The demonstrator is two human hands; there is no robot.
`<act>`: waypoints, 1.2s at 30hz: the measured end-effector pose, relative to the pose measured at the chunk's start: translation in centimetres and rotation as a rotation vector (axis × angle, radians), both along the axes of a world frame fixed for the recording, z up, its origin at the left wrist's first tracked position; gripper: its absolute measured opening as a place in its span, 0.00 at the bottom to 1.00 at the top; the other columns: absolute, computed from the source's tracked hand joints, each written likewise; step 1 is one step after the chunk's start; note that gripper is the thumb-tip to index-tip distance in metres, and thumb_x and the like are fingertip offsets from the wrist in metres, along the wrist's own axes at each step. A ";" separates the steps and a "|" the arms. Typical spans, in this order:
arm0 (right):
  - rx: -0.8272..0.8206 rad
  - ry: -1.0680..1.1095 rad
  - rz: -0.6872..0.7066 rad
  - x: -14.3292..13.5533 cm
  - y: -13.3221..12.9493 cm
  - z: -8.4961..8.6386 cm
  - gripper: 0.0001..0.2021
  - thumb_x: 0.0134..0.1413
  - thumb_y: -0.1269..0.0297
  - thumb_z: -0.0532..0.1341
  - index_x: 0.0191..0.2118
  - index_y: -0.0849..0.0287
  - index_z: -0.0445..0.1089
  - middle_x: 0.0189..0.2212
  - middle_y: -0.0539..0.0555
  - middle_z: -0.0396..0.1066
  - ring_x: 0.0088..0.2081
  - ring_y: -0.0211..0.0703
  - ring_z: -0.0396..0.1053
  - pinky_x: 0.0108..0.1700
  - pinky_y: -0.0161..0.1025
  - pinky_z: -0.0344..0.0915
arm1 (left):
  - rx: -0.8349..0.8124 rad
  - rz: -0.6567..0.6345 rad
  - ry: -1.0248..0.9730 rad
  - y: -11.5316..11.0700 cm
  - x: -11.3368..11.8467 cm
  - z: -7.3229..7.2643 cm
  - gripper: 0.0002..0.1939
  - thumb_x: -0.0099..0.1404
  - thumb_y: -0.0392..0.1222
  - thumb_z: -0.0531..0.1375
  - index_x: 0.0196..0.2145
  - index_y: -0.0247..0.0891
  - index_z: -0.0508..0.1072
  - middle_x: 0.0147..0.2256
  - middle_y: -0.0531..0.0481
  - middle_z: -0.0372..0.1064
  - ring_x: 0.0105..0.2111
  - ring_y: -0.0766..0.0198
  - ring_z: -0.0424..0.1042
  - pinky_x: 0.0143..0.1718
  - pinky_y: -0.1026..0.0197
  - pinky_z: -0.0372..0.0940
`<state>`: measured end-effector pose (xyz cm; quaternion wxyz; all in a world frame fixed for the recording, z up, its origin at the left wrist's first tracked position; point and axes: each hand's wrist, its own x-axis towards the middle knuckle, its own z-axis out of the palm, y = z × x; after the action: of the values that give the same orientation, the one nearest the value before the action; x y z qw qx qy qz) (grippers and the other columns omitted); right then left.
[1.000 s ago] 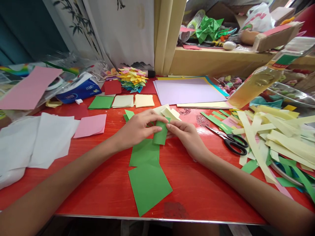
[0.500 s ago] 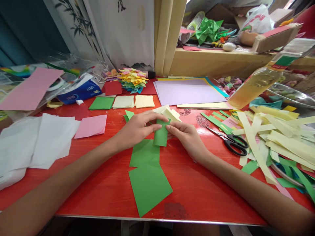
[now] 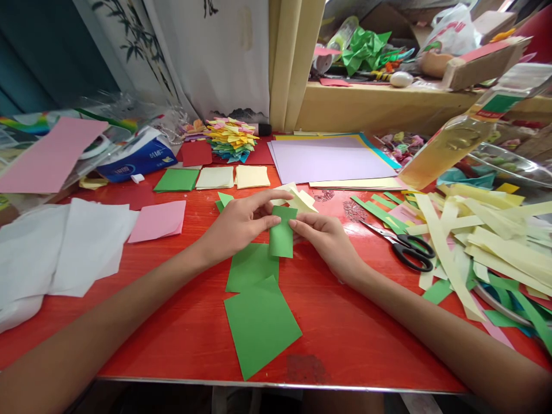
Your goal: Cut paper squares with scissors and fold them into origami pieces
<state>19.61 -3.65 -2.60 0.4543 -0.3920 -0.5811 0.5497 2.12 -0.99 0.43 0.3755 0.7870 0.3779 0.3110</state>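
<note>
A small green paper piece point(image 3: 282, 237), apparently folded over, stands up between my two hands. My left hand point(image 3: 245, 217) pinches its left edge with thumb and fingers. On the other edge, my right hand point(image 3: 321, 234) grips it between thumb and forefinger. Beneath, a green paper square point(image 3: 250, 270) lies on the red table, partly covered by a second green square point(image 3: 262, 328) set at an angle nearer to me. Pale yellow folded papers point(image 3: 302, 199) lie just behind the hands, and a bit of green paper point(image 3: 225, 199) shows behind my left wrist.
Black-handled scissors point(image 3: 409, 250) lie right of my right hand, against a heap of paper strips point(image 3: 495, 230). A bottle point(image 3: 452, 144) leans at the back right. White sheets point(image 3: 90, 247) and a pink square point(image 3: 157, 221) lie left. Lilac sheets point(image 3: 332, 161) are at the back.
The green paper's upper edge now shows more evenly between my hands, and my left fingers have lifted slightly off its top. Otherwise the hands stay in place.
</note>
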 end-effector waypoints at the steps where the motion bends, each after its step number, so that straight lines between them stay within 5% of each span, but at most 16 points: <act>1: -0.003 -0.004 0.003 0.0 0.0 0.0 0.10 0.55 0.61 0.56 0.28 0.58 0.70 0.26 0.49 0.71 0.31 0.38 0.69 0.37 0.37 0.66 | 0.009 0.005 -0.003 0.0 0.0 0.0 0.19 0.61 0.38 0.54 0.50 0.45 0.64 0.28 0.54 0.60 0.27 0.68 0.61 0.29 0.65 0.59; 15: -0.006 0.000 0.040 -0.1 -0.2 0.2 0.09 0.54 0.60 0.56 0.30 0.58 0.70 0.27 0.50 0.71 0.32 0.38 0.69 0.37 0.37 0.66 | -0.005 0.016 -0.026 -0.2 0.2 0.2 0.16 0.61 0.37 0.53 0.47 0.44 0.63 0.26 0.55 0.60 0.27 0.68 0.61 0.29 0.65 0.58; 23: 0.037 -0.079 -0.092 0.1 -0.2 0.2 0.09 0.54 0.60 0.57 0.28 0.59 0.69 0.26 0.49 0.68 0.31 0.38 0.66 0.35 0.36 0.63 | -0.113 -0.008 -0.041 -0.1 0.2 -0.2 0.18 0.60 0.39 0.55 0.49 0.43 0.58 0.26 0.56 0.62 0.27 0.68 0.64 0.30 0.64 0.61; 30: 0.196 -0.193 -0.053 0.0 -0.4 0.2 0.08 0.54 0.60 0.57 0.31 0.58 0.68 0.29 0.50 0.68 0.33 0.38 0.64 0.35 0.36 0.59 | -0.110 -0.098 0.020 -0.9 0.6 0.1 0.21 0.61 0.38 0.54 0.51 0.43 0.56 0.25 0.56 0.61 0.26 0.68 0.63 0.27 0.65 0.59; 36: 0.110 -0.081 -0.193 0.3 -0.1 0.0 0.08 0.53 0.62 0.57 0.27 0.59 0.65 0.24 0.48 0.62 0.28 0.36 0.59 0.31 0.34 0.56 | -0.092 -0.073 0.003 -0.5 0.5 0.1 0.19 0.60 0.36 0.54 0.49 0.42 0.58 0.25 0.56 0.62 0.26 0.69 0.63 0.27 0.65 0.59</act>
<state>19.89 -3.77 -2.65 0.5021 -0.4425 -0.5878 0.4546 2.60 -1.51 0.55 0.4219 0.7827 0.3635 0.2780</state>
